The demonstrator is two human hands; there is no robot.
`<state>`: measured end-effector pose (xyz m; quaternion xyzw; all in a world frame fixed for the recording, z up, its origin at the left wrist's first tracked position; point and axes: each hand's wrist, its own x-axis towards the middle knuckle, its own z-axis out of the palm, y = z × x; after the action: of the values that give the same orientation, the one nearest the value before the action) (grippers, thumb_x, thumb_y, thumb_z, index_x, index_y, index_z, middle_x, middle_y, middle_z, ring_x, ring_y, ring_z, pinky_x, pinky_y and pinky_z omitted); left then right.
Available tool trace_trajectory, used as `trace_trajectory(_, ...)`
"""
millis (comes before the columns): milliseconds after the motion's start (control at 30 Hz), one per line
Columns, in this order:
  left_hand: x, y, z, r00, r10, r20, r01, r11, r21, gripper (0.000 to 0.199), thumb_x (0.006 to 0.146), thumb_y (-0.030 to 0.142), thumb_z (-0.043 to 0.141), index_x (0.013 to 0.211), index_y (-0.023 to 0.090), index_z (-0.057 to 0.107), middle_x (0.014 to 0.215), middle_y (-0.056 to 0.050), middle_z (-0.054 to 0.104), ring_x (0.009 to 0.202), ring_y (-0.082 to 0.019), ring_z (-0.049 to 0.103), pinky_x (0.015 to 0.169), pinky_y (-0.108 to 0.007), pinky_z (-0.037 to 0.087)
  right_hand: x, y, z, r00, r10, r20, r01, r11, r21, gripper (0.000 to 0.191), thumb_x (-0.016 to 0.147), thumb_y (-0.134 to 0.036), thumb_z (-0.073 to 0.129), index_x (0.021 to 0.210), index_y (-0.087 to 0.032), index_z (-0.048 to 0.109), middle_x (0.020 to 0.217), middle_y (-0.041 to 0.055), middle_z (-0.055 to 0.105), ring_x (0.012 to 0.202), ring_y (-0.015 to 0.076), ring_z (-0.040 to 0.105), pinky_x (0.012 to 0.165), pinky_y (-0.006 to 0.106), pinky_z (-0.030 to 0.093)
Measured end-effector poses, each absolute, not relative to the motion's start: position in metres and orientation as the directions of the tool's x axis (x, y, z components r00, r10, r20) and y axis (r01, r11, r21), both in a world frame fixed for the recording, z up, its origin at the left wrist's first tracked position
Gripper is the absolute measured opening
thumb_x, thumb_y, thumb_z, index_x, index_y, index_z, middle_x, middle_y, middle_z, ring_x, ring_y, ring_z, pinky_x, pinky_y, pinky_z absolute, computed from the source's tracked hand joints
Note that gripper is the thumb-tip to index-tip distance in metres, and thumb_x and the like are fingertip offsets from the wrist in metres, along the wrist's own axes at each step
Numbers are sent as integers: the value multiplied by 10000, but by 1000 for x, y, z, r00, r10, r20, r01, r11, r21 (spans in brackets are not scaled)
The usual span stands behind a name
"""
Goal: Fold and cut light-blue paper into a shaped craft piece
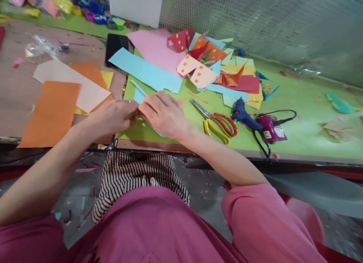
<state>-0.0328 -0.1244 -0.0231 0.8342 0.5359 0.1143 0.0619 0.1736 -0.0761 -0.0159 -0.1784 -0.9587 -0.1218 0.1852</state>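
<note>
Close together over the front edge of the green mat (133, 131), both my hands work on a small piece of light blue paper (138, 95). My left hand (117, 112) has its fingers bent and closed at the paper's left side. From the right, my right hand (166, 112) covers most of the paper, its fingers curled and pressed down. A narrow folded edge sticks out above the hands, and another bit shows below the right hand. The fingertips and the paper between them are hidden. Scissors (214, 121) with red and yellow handles lie right of my right hand.
A blue glue gun (244, 113) rests by a purple box (271, 129) with a black cord. Folded paper shapes (204, 62) pile up behind. A light blue sheet (144, 68), a black phone (115, 47) and orange paper (51, 113) lie around the hands.
</note>
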Motion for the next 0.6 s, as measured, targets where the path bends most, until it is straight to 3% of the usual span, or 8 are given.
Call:
trace_trajectory(267,-27,-126,-19,343,939,24,914,-339,224,256,861,222,446,924,164,687,866,-86,732,772,-199,659,646,-292,422,172,-77,-25,-845,315,433,444,865,236,294,1090,-168,310,1040,-192,599,1017,65,640,937,205,557,808,363,394)
trace_trajectory(600,-30,-123,-14,328,944,-13,870,-297,394,420,832,213,454,1137,224,743,1004,-50,780,861,-206,693,746,-305,495,165,-79,-26,-830,330,450,453,869,198,314,1083,-149,298,1038,-177,608,981,73,627,895,201,551,790,366,381)
